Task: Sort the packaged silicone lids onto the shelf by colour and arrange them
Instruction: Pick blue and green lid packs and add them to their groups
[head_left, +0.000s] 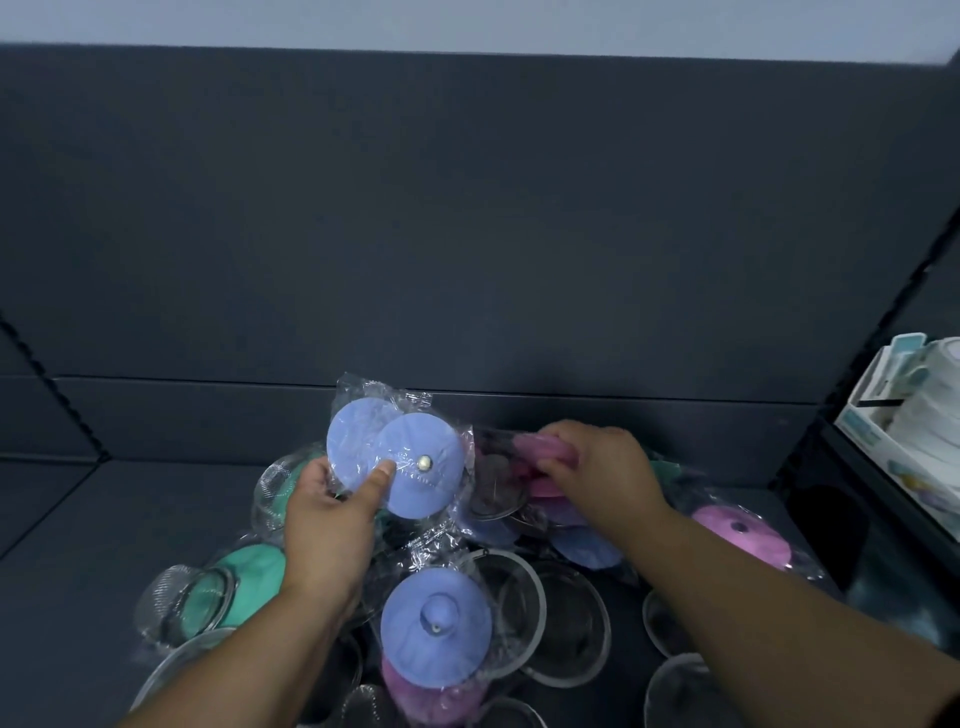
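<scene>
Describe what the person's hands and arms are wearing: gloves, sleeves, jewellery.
Nothing is worn that shows. The left hand and right hand are bare, with no gloves, and no rings can be made out. The left forearm and right forearm are uncovered down to the frame's lower edge: no sleeve, watch or bracelet.

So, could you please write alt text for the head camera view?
A left hand holds up a packet of blue lids while the right hand grips a pink lid packet above a pile of bagged lids on a dark shelf.
</scene>
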